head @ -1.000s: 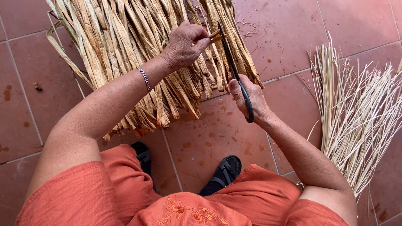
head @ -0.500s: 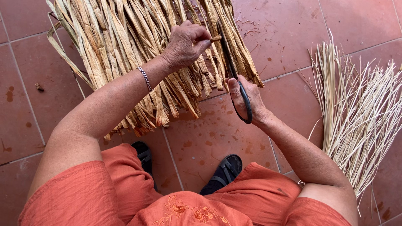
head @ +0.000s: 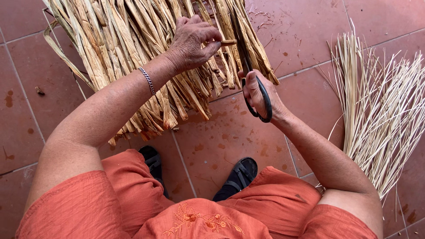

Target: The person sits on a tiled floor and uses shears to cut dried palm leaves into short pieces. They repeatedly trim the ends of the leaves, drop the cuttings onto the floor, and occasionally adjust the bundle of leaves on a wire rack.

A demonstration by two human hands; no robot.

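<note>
Right hand (head: 261,95) w/ scissors (head: 250,71) shifted closer to strip (head: 228,43).

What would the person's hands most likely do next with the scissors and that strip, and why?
Probably close the scissors on the strip end. The left hand pinches that short dry end out from the pile of dried leaves, and the right hand holds the black-handled blades right beside it.

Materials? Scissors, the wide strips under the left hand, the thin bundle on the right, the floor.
Scissors: dark metal blades, black handle loops, likely plastic.
Wide strips: dried plant leaf, tan, matte, frayed.
Thin stalks: pale dry straw or reed, stiff.
Floor: reddish terracotta-looking tile, stained, grout lines.
</note>
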